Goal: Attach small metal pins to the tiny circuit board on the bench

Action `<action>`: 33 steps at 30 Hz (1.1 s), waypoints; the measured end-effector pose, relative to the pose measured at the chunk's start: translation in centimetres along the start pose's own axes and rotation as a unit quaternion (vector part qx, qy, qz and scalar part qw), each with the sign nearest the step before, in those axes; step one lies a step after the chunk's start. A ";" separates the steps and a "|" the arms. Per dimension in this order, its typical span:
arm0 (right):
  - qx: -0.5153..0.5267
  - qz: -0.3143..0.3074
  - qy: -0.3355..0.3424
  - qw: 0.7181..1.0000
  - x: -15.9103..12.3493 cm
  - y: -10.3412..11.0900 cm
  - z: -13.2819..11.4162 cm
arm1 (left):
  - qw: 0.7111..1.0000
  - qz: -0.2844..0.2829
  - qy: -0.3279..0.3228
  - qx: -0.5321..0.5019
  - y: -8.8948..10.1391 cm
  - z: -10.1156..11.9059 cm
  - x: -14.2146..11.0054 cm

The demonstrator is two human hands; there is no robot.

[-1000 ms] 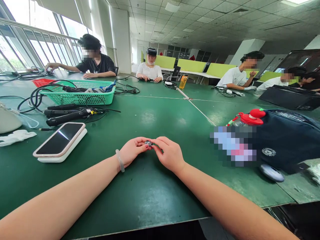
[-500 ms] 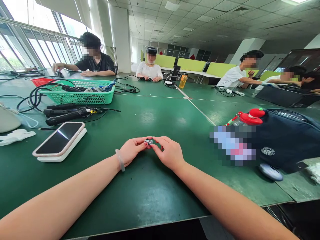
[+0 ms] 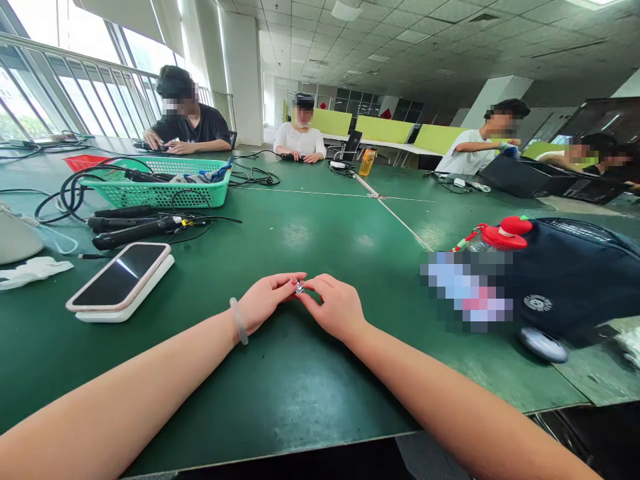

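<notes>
Both my hands meet over the green table (image 3: 310, 233), pinching one small dark and silver part (image 3: 299, 288) between their fingertips. My left hand (image 3: 267, 300), with a pale bangle on the wrist, grips it from the left with fingers curled. My right hand (image 3: 334, 307) grips it from the right, fingers bent. The part is too small to name. Both forearms rest on the table near its front edge.
A phone on a white stand (image 3: 120, 281) lies at the left, with black cabled tools (image 3: 135, 230) and a green basket (image 3: 163, 183) behind it. A dark bag (image 3: 570, 280) and a red-capped bottle (image 3: 500, 235) sit at the right. Several people sit along the far side.
My fingers have shifted slightly on the small part, which now shows tilted and narrower. At the far right a person has lifted and moved a dark flat object.
</notes>
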State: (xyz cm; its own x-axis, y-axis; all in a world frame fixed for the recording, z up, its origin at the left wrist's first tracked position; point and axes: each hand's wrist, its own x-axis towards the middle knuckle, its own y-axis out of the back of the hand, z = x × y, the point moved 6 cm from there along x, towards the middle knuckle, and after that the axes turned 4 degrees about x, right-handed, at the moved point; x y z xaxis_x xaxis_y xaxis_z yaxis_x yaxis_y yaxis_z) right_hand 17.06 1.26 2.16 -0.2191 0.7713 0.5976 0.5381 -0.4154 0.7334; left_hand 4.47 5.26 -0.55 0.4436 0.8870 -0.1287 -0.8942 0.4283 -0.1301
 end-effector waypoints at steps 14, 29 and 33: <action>-0.046 -0.025 0.052 0.997 0.2 -0.8 -0.9 | 0.994 0.058 0.074 -0.056 -0.3 0.1 -1.1; 0.009 -0.079 -0.127 0.989 0.3 -0.5 2.8 | 0.707 0.292 0.052 0.642 14.1 4.9 0.3; 0.016 -0.091 -0.135 0.987 0.2 -0.6 3.0 | 0.725 0.320 0.058 0.607 16.7 5.1 0.0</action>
State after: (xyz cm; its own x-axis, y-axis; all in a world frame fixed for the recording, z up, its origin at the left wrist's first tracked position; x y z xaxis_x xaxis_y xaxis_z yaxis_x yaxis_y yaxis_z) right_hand 19.12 3.10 0.92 -0.0932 0.9337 0.3456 0.5363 -0.2454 0.8076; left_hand -10.82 13.30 2.30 -0.1455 0.9810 0.1284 -0.2815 -0.1655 0.9452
